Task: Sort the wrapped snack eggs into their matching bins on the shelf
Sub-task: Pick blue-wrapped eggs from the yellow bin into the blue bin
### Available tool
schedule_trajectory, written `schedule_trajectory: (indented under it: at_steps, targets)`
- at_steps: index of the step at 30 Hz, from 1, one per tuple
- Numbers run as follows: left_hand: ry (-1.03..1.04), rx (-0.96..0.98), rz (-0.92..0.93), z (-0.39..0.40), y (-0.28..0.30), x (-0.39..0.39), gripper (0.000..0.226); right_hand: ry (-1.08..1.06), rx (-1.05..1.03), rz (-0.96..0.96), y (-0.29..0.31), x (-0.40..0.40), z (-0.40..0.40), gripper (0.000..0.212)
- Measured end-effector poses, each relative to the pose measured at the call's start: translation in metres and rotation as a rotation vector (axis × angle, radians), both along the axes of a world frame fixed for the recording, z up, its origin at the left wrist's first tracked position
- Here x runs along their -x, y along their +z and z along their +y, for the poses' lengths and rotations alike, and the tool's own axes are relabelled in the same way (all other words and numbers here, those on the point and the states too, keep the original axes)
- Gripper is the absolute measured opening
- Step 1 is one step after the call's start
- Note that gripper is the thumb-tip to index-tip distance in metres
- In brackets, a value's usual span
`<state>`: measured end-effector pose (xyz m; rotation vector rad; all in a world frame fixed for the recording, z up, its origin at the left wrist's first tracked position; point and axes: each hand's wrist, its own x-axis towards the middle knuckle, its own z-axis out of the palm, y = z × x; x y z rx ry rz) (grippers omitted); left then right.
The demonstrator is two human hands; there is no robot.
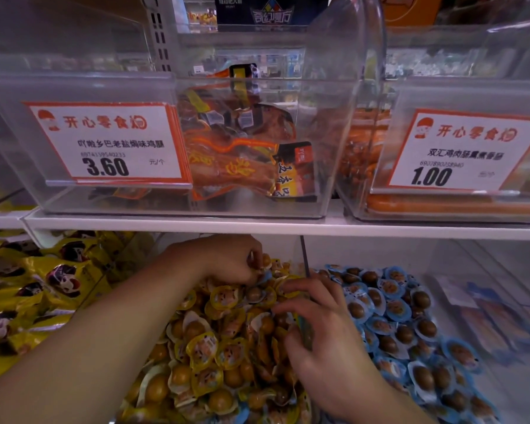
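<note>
Shop aisle, white shelf [257, 228] with clear bins [257, 206] above. Price tags: "3.60" [107, 142] left, "1.00" [465, 151] right. Below, yellow eggs [214, 356] heaped in the middle bin, blue eggs [410, 319] in the bin just right. Left hand [230, 261] fingers curled, pinching wrappers at the yellow heap's back. Right hand [325, 328] fingers bent, gripping a blue-wrapped egg over the divider.

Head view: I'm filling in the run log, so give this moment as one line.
stage: sorting | left hand: pinching wrapped eggs at back of yellow egg bin | right hand: fingers curled in yellow eggs by divider | blue egg bin: untouched
</note>
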<state>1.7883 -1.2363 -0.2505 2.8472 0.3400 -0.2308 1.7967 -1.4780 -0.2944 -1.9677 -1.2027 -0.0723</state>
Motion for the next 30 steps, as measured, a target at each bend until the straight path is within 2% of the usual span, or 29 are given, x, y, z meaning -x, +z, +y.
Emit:
schedule_trajectory:
  at_steps: [3, 6, 8, 11, 14, 16, 20, 22, 24, 26, 28, 30]
  targets:
    - [0.01, 0.097, -0.064, -0.007, 0.003, -0.002, 0.046, 0.0, 0.007, -0.002, 0.0, 0.0, 0.0, 0.031]
    - [-0.15, -0.02, 0.105, -0.02, -0.003, -0.001, 0.064, 0.003, 0.003, 0.003, 0.0, -0.001, 0.001, 0.031]
    - [-0.184, -0.08, 0.176, -0.022, -0.011, 0.001, 0.071, 0.008, -0.007, 0.018, 0.001, 0.0, 0.001, 0.031]
    - [-0.146, -0.016, 0.131, -0.015, -0.012, 0.008, 0.061, 0.011, 0.002, 0.018, 0.002, 0.0, 0.0, 0.031]
    - [-0.072, 0.082, -0.017, -0.013, -0.008, 0.028, 0.043, 0.003, 0.027, 0.01, 0.003, 0.0, 0.0, 0.03]
    - [0.055, 0.293, -0.22, -0.018, -0.006, 0.047, 0.037, -0.002, 0.013, 0.004, 0.002, 0.0, 0.0, 0.03]
    - [0.331, 1.083, -0.75, -0.062, 0.005, 0.088, 0.038, -0.066, -0.064, 0.002, 0.007, 0.005, -0.003, 0.028]
    - [0.403, 1.328, -0.927, -0.091, 0.009, 0.102, 0.043, -0.153, -0.201, 0.052, 0.018, 0.012, -0.006, 0.026]
    - [0.453, 1.336, -1.008, -0.118, 0.012, 0.111, 0.038, -0.214, -0.368, 0.363, 0.034, 0.026, -0.011, 0.026]
    - [0.465, 1.097, -1.017, -0.143, 0.006, 0.112, 0.031, -0.198, -0.454, 0.853, 0.048, 0.04, -0.016, 0.024]
    - [0.393, 0.856, -1.013, -0.168, 0.003, 0.113, 0.031, -0.055, -0.515, 1.311, 0.059, 0.056, -0.022, 0.027]
    - [0.245, 0.585, -1.004, -0.187, 0.002, 0.112, 0.036, 0.074, -0.622, 1.572, 0.07, 0.067, -0.029, 0.04]
